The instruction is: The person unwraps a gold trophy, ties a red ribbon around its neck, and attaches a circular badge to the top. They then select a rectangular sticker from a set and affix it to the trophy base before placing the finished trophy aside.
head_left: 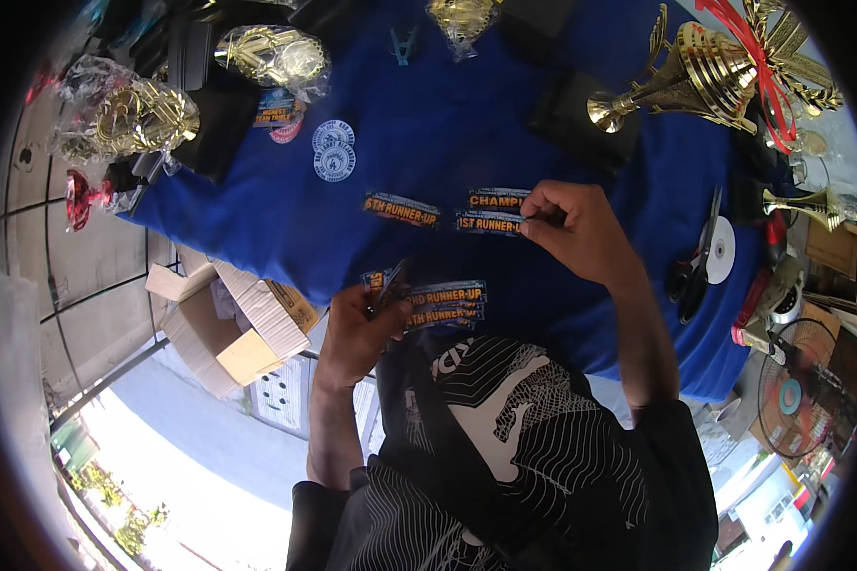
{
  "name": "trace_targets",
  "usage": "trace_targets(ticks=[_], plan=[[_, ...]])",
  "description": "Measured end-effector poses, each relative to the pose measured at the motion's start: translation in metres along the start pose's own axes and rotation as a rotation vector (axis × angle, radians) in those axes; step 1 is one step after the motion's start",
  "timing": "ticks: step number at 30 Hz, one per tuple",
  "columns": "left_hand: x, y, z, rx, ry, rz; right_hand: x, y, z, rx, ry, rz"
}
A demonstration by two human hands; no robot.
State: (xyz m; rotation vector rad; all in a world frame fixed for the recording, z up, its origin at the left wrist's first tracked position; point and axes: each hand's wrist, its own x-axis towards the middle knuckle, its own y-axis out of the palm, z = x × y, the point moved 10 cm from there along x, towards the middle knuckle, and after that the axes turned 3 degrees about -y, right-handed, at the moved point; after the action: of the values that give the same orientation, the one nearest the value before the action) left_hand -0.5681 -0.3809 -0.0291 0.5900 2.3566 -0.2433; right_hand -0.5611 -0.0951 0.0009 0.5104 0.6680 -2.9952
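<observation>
Evidently I am partway through: three flat blue paper-like strips with orange lettering lie on the dark-blue cloth [428,124], a single strip [400,210] at 11 o'clock and an upper strip [495,198] just above a lower strip [486,223] at 1 o'clock. My right hand [579,233] pinches the lower strip's right end. At 8 o'clock, my left hand [360,328] grasps a fanned bunch of similar strips [448,295], apparently not yet laid out.

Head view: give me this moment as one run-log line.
left hand: at nearer printed strips | right hand: at right end of far pair's lower strip | surface: blue cloth | upper right: large gold trophy
</observation>
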Motion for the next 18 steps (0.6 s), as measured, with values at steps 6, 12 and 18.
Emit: trace_targets(ticks=[6, 12, 18], plan=[[0.002, 0.023, -0.014, 0.006, -0.018, 0.081, -0.01, -0.028, 0.01, -0.128, -0.232, -0.358], [0.002, 0.027, -0.018, 0.042, -0.037, 0.073, -0.007, -0.02, 0.023, -0.293, -0.264, -0.38], [0.006, 0.018, -0.009, 0.054, -0.054, 0.028, -0.004, -0.017, 0.016, -0.355, -0.209, -0.427]])
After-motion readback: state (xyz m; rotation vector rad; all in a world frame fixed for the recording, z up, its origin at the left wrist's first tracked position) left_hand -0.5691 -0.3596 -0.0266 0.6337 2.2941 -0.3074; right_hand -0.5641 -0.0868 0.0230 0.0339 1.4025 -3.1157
